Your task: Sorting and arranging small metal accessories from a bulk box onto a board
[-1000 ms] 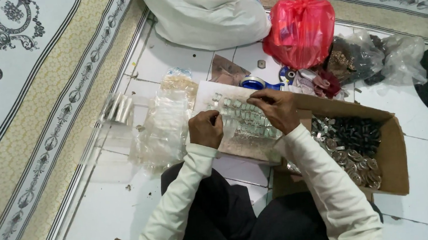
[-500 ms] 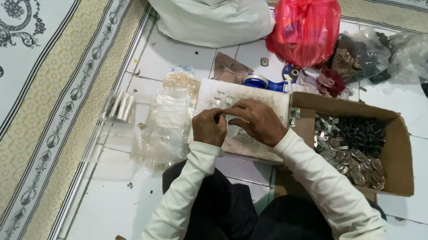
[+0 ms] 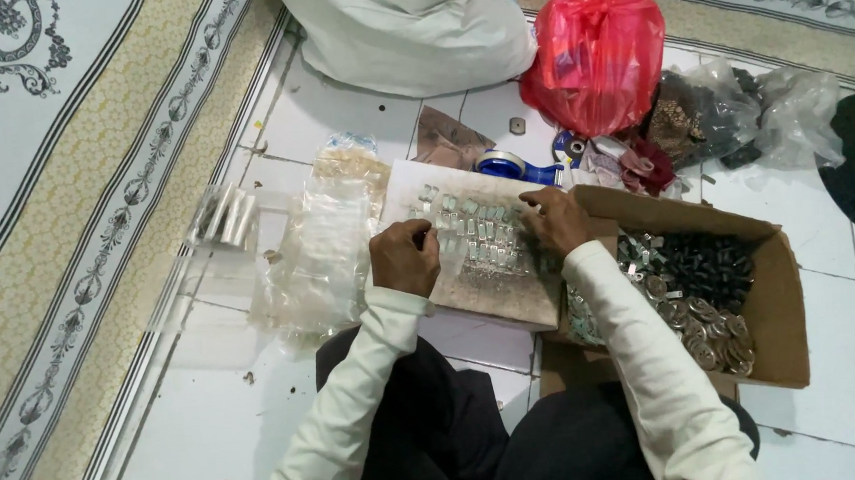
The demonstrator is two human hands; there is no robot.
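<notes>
Hands: left hand (image 3: 404,260) curled, fingertips pinched on small metal pieces (image 3: 472,229); right hand (image 3: 552,219) curled, pressing pieces at board's right edge.
Board: pale board (image 3: 481,291) on lap, rows of pieces on top.
Change: right hand back from centre to right edge since half a second ago; sorting ongoing.
Nearby: cardboard box (image 3: 777,286) of parts, right; clear bags (image 3: 318,258), left.

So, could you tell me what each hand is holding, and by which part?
It cannot be told: the left hand and right hand rest on small metal pieces on the board, fingertips hidden.
</notes>
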